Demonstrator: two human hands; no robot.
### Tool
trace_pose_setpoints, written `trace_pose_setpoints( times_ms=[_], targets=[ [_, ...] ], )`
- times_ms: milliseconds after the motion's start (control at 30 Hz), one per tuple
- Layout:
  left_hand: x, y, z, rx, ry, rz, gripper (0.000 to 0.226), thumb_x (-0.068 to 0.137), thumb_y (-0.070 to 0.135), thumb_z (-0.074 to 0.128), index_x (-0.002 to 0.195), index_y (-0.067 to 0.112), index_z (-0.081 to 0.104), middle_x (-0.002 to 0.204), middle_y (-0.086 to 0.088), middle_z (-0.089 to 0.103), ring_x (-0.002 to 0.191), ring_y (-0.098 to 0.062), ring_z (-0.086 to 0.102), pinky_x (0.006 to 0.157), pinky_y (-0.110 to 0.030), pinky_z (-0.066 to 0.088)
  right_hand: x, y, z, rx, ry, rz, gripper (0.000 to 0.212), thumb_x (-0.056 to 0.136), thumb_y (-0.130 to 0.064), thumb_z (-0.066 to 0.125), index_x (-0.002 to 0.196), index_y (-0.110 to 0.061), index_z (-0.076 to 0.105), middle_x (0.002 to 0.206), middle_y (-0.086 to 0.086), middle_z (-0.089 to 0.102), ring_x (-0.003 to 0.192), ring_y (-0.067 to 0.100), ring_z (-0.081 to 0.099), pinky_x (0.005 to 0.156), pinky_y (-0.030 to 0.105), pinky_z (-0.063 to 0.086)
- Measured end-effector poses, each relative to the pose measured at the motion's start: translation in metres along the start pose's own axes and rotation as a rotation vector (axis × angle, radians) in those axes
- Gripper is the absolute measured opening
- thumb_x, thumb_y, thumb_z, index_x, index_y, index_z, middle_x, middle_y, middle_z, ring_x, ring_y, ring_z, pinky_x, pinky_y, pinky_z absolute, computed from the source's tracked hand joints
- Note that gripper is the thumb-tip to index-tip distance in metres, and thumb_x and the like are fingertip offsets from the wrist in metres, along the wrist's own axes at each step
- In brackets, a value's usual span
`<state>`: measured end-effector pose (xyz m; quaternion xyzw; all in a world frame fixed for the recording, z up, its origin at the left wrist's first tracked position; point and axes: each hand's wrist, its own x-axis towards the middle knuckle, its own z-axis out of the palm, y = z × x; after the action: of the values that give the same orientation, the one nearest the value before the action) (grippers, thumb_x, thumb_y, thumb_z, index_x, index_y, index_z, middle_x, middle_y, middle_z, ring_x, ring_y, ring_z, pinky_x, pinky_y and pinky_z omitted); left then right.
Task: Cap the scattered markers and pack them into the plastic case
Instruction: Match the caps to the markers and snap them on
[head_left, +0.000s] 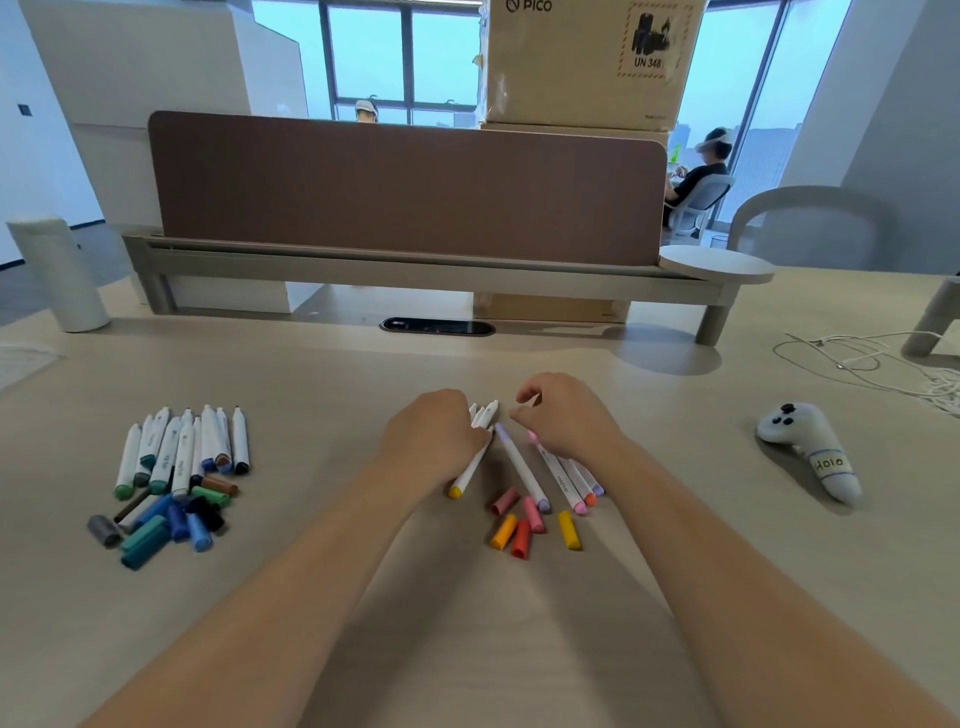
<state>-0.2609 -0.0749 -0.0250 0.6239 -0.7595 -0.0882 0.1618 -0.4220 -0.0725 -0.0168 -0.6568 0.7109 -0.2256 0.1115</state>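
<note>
Right now a person is sitting at a pale wooden desk (675, 597) with both arms reaching forward to the middle of it. The left hand (434, 439) is curling down over a small bunch of white markers (485, 413), and their tips are poking out past its fingers on the far side. One marker with a yellow end (470, 467) is sticking out from under this hand toward the near side. The right hand (569, 415) is resting just beside the left one, over more white markers (563, 475) that are fanning out toward the near right. Its finger and thumb are pinching together at something small and white, but what it is cannot be told. A marker with a pale purple end (522, 467) is lying between the two hands.

Loose caps (519, 522) in orange, red, pink and yellow are lying just near of these markers, apart from them.

Far over on the left, another group of white markers (184, 447) is lying side by side, with blue, green, grey and brown caps (166, 519) piled at their near ends.

On the right, a white controller (808, 449) is lying on the desk, well apart from the hands, and white cables (857, 364) are lying farther back. The plastic case is not showing anywhere in this view.
</note>
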Motion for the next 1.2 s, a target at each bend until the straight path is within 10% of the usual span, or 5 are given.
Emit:
trace_pose_setpoints(
  times_ms=[467,1200],
  targets=[
    [0.0,0.016,0.017,0.176,0.062,0.032,0.012,0.09,0.028,0.059,0.084,0.018,0.056,0.083,-0.001,0.06,0.083,-0.024,0.063,0.071,-0.031,0.05,-0.028,0.0,-0.01,0.042,-0.086,-0.091,0.023,0.093,-0.032,0.064,0.072,-0.026,0.058,0.078,-0.002,0.062,0.074,0.015,0.057,0.063,0.028,0.045],
    [0.003,0.031,0.011,0.241,-0.08,-0.024,0.016,0.091,0.028,0.062,0.081,0.018,0.053,0.071,0.001,0.051,0.076,-0.021,0.057,0.067,-0.03,0.046,-0.036,0.003,-0.016,0.052,-0.124,-0.085,0.019,0.096,-0.034,0.059,0.08,-0.024,0.064,0.08,-0.003,0.064,0.075,0.015,0.059,0.07,0.033,0.051]
  ],
)
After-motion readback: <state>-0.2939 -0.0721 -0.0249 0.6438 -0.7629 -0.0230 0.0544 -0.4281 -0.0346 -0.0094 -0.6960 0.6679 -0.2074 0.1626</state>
